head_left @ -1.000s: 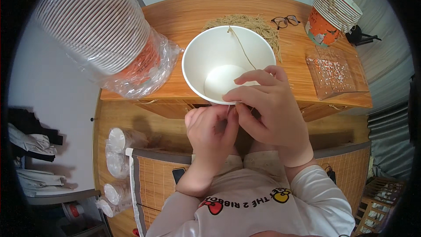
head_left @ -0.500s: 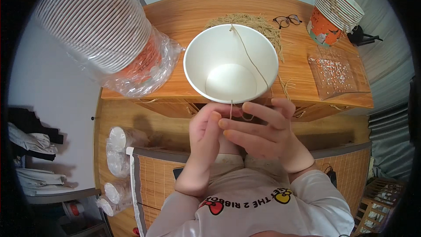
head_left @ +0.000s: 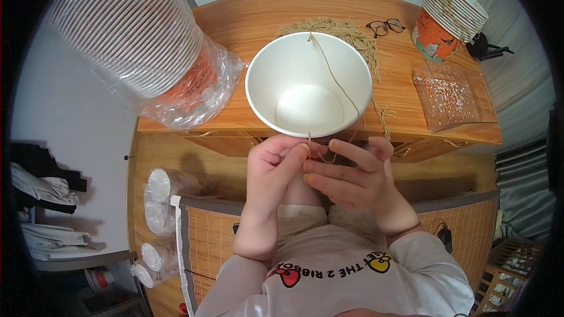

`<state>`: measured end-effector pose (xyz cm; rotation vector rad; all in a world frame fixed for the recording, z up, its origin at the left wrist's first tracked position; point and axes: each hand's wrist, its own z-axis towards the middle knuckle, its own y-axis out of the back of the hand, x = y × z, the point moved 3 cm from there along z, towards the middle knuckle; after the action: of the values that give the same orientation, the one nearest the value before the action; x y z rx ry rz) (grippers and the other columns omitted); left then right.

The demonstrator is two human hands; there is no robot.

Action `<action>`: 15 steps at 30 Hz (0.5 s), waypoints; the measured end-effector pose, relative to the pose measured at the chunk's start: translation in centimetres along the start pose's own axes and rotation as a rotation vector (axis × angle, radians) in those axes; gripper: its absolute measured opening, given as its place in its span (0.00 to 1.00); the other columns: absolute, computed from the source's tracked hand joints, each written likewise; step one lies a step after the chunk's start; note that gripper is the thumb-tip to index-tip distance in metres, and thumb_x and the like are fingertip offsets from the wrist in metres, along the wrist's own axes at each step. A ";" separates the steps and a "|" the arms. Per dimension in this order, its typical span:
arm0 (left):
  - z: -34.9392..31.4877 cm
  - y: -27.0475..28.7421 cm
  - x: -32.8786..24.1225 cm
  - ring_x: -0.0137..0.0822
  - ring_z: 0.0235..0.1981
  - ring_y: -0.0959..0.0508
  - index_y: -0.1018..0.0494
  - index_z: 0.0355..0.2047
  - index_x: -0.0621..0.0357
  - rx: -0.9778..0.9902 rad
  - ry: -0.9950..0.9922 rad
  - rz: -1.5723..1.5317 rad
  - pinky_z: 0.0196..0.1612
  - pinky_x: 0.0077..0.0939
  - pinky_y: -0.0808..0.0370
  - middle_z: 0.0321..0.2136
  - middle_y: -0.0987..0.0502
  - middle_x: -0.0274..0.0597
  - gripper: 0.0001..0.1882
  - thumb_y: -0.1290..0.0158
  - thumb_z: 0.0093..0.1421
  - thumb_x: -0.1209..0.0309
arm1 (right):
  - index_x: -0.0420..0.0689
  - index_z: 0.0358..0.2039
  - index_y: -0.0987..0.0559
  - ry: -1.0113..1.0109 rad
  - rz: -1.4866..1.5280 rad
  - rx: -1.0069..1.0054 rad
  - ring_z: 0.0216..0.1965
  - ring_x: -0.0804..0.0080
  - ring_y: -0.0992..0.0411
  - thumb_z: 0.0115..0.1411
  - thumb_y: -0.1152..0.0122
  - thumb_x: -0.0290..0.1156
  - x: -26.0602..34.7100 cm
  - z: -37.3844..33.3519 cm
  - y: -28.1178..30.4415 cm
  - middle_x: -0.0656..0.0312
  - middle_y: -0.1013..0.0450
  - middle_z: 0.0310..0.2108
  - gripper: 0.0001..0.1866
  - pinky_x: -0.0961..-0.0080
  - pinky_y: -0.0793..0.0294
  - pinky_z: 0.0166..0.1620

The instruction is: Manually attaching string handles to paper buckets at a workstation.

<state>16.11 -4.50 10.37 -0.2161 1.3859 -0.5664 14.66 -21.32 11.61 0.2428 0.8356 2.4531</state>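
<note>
White bucket (head_left: 281,73), smooth and bare inside with a round pale rim, sits at the desk's (head_left: 235,23) front edge, its mouth tipped up toward the person. Tan cord (head_left: 330,72) is knotted at the far rim and trails across the mouth. The left hand (head_left: 273,167) pinches cord just below the near rim; the right hand (head_left: 358,176) has fingers loosely spread beside it, and I can't tell whether it grips. Plastic wrap (head_left: 220,73) crowds the bucket's left; bare wood lies right, before the bead tray (head_left: 449,97).
</note>
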 end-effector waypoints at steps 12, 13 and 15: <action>-0.1 -0.2 -0.3 0.32 0.43 0.20 0.26 0.41 0.68 -0.002 -0.002 0.079 0.49 0.24 0.24 0.39 0.19 0.48 0.09 0.49 0.61 0.85 | 0.52 0.37 0.27 -0.223 -0.047 -0.273 0.37 0.69 0.31 0.47 0.27 0.33 -0.7 0.0 -0.7 0.72 0.23 0.33 0.19 0.67 0.42 0.43; -0.2 -0.3 -0.4 0.32 0.43 0.21 0.26 0.42 0.68 0.000 -0.014 0.113 0.49 0.24 0.24 0.39 0.19 0.47 0.09 0.48 0.60 0.85 | 0.52 0.38 0.27 -0.235 -0.032 -0.267 0.37 0.68 0.31 0.48 0.29 0.31 -0.7 -0.1 -0.8 0.72 0.23 0.33 0.18 0.67 0.42 0.43; -0.2 -0.3 -0.3 0.31 0.43 0.21 0.26 0.41 0.68 -0.006 -0.027 0.157 0.48 0.23 0.25 0.40 0.20 0.46 0.09 0.48 0.60 0.85 | 0.52 0.38 0.27 -0.242 -0.003 -0.269 0.37 0.68 0.31 0.48 0.30 0.29 -0.6 -0.1 -0.3 0.72 0.23 0.32 0.18 0.67 0.42 0.43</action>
<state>15.78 -4.57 10.73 -0.1185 1.3650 -0.4273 15.25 -21.47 11.30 0.4261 0.3989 2.4371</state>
